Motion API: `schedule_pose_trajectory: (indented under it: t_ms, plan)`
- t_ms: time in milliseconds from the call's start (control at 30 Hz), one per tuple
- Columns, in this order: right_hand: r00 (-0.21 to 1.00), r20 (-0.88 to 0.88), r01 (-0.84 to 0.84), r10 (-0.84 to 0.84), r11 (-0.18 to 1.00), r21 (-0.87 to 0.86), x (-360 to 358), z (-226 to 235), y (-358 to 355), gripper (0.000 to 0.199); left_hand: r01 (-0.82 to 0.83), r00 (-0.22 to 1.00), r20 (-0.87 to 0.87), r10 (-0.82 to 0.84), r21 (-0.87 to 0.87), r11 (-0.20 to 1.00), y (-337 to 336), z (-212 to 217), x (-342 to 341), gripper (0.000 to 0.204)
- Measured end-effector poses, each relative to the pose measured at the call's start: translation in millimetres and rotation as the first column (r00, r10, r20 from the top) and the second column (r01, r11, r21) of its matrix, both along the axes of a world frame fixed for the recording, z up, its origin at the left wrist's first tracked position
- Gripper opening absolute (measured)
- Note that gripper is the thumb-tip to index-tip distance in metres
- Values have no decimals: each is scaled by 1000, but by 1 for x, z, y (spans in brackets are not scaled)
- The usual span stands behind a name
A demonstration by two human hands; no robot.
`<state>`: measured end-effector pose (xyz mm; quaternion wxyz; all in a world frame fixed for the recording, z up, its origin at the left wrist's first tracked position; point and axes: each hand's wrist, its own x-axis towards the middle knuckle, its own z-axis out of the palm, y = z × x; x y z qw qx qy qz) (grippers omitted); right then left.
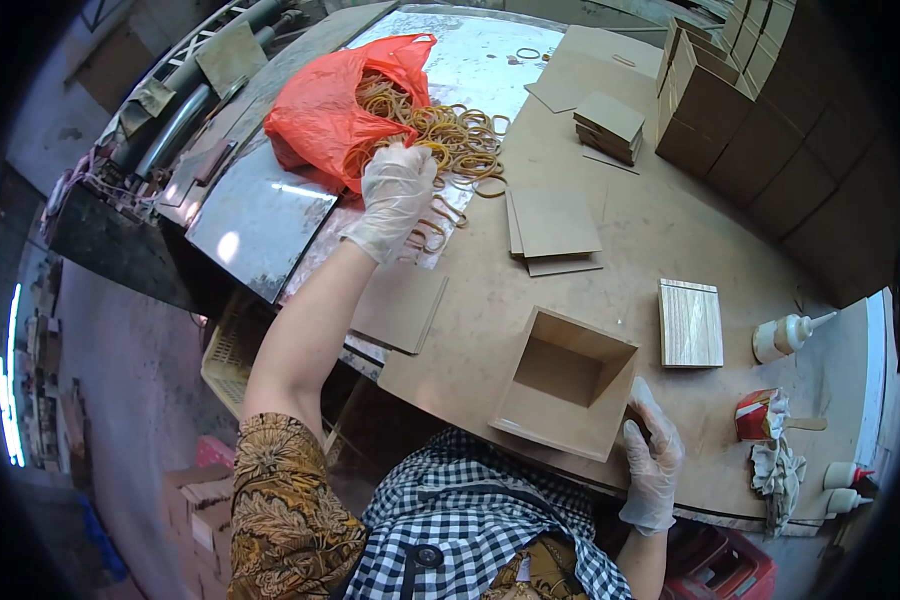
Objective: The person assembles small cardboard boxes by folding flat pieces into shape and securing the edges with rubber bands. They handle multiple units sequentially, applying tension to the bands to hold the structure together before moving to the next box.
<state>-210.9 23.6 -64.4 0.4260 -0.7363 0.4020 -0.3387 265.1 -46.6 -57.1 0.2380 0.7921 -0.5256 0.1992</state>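
My left hand (pixel 397 198), in a thin clear glove, reaches out over a heap of tan rubber bands (pixel 448 135) that spills from a red plastic bag (pixel 322 110); its fingers are down among the bands, and I cannot tell whether they have closed on any. My right hand (pixel 650 455), also gloved, holds the near right corner of an open brown fibreboard box (pixel 568 382) that sits on the worktable (pixel 670 230) close to my body.
Flat square boards (pixel 554 222) lie mid-table, another board (pixel 400 305) overhangs the left edge. A wood-grain panel (pixel 690 322), a white glue bottle (pixel 785 335) and a red cup with rags (pixel 760 415) sit right. Stacked brown boxes (pixel 760 110) line the far right.
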Motion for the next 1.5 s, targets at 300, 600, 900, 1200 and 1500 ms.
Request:
schedule_pose_trajectory:
  t_ms: [300, 600, 900, 1200, 1500]
  plan:
    - [1000, 9, -11, 11, 1000, 14, -3, -2, -2, 37, -177, 942, 318, 108, 198, 964, -37, -14, 12, 18]
    - [1000, 24, -9, 8, 1000, 13, -1, 1, -1, 37, 41, 999, -15, -39, 211, 977, 3, 55, 9, 27]
    - [986, 124, 106, -107, 994, 14, -8, -9, 5, 32, 177, 425, -884, -194, -129, 976, 29, 89, -16, 32]
    - [857, 485, 301, -176, 934, -193, 16, 51, -16, 19, 400, 290, -892, -348, -217, 890, 51, 109, -18, 19]
    - [978, 157, -50, 137, 886, -461, 74, 102, -26, 18, 335, 280, -875, -394, -296, 895, 53, 101, -19, 19]
